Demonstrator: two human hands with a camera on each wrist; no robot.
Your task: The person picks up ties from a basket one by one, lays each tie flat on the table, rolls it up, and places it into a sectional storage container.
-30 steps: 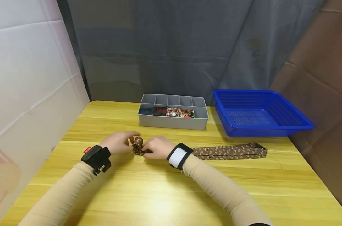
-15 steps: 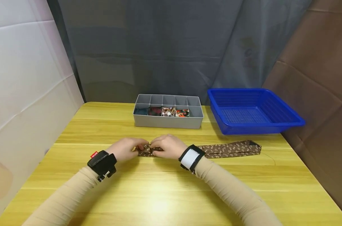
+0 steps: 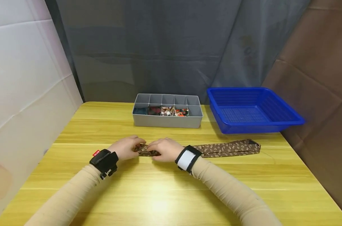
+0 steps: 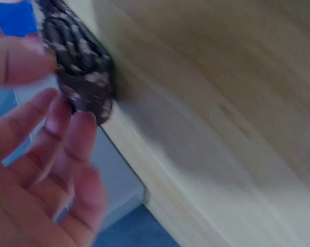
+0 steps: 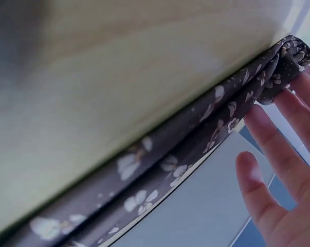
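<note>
Yellow table (image 3: 165, 201) under me, grey curtain behind. My left hand (image 3: 126, 147) and right hand (image 3: 166, 149) pinch the rolled end of the tie (image 3: 230, 148); its flat tail runs toward 3 o'clock. Organiser (image 3: 167, 121) sits at 12, basket (image 3: 253, 110) at 2. I judge rolling has barely begun; next, turn the roll rightward, keeping it tight.

A brown necktie (image 3: 227, 148) with a pale flower print lies flat along the yellow bench (image 3: 171, 194), its narrow end rolled into a small coil at the left, its wide end pointing right.
</note>
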